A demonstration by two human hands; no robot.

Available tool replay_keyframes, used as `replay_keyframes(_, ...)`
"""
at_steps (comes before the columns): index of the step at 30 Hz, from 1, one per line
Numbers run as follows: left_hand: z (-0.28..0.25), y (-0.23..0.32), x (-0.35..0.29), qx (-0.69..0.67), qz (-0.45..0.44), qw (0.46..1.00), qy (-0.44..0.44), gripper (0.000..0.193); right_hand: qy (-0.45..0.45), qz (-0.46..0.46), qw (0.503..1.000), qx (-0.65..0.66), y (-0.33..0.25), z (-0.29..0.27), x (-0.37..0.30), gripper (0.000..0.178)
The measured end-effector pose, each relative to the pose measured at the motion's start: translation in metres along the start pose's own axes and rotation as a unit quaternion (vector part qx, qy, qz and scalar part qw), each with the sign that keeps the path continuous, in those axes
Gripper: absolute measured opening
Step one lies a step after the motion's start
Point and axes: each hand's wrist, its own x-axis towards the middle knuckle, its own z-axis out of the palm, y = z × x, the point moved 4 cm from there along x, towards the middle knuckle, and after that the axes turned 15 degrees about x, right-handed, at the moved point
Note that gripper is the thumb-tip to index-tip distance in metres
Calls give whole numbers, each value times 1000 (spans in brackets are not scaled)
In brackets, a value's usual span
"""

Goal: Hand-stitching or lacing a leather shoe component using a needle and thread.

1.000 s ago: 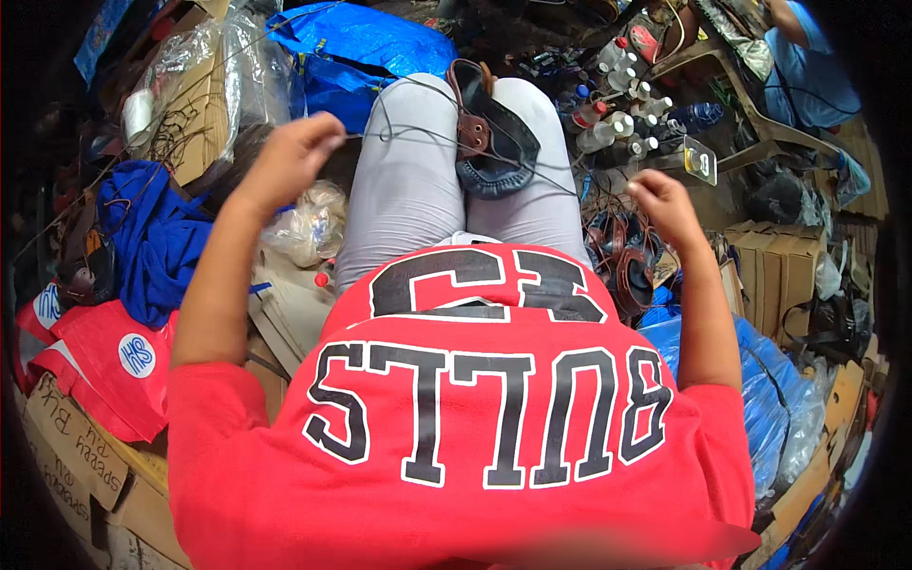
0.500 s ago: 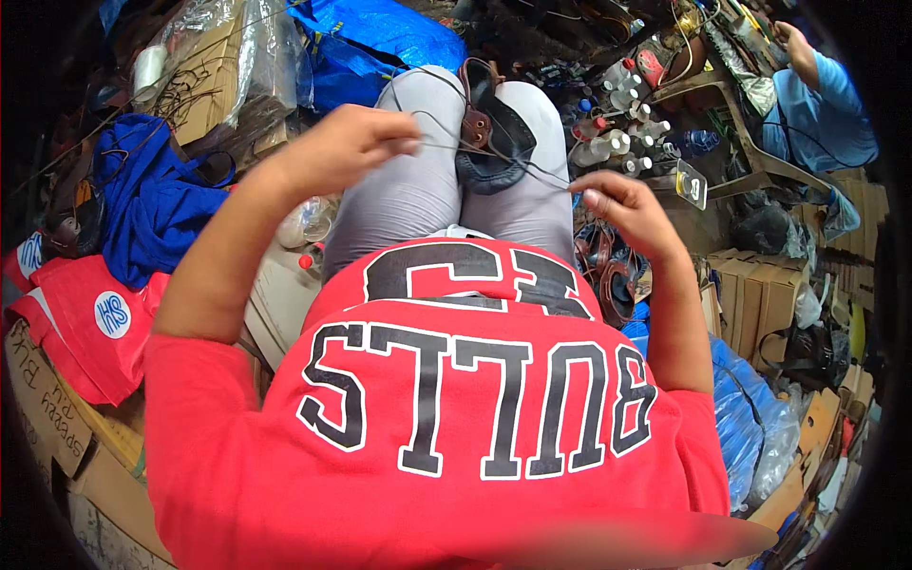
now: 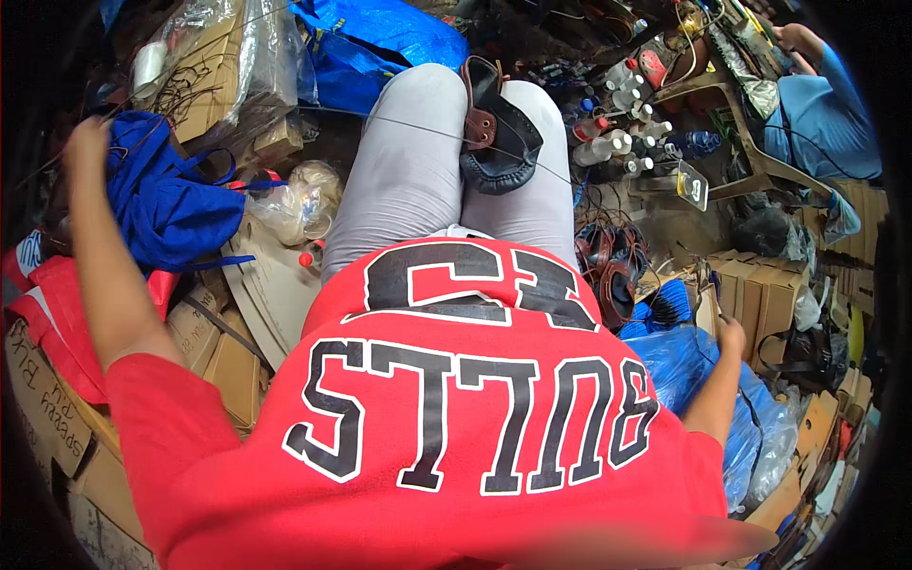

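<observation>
A dark brown and black leather shoe upper (image 3: 502, 142) with metal eyelets is wedged between my knees. A thin dark thread (image 3: 399, 123) runs across it and out to both sides. Far out to the left, over the blue cloth, my left hand (image 3: 87, 142) is closed on the thread, somewhat blurred by motion. My right hand (image 3: 730, 336) is low on the right beside the blue plastic sheeting, fingers closed on the thread's other end; its fingertips show only in part. Neither hand touches the shoe upper.
Blue cloth (image 3: 166, 204) and a red bag (image 3: 66, 332) lie at my left. More stitched leather uppers (image 3: 613, 271) sit beside my right thigh. Several bottles (image 3: 608, 142) stand beyond, near a wooden frame (image 3: 750, 171). A co-worker's arm (image 3: 807, 47) is at the far right.
Both hands have swung apart from above my thighs, the left outward to the far left, the right down and outward. The thread is drawn out long across the shoe upper.
</observation>
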Motion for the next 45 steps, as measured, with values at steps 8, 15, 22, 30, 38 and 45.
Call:
replay_keyframes(8, -243, 346, -230, -561, 509, 653, 16, 32, -292, -324, 800, 413, -377, -1, -145, 29)
replay_keyframes(15, -267, 423, -250, -527, 614, 575, -123, 23, -280, -430, 714, 476, -451, 5, -151, 15)
replay_keyframes(22, -253, 430, -249, -567, 600, 514, -232, 20, -329, -473, 680, 454, -455, 17, -148, 11)
replay_keyframes(30, -244, 435, -252, -602, 572, 452, -326, 27, -422, -305, 608, 599, -446, 44, -160, 12)
replay_keyframes(38, -241, 435, -256, -562, 602, 418, -382, 32, -209, -485, 685, 502, -437, 26, -184, 14)
replay_keyframes(45, -241, 435, -260, -561, 595, 392, -421, 36, -181, -523, 735, 391, -443, 2, -196, 19)
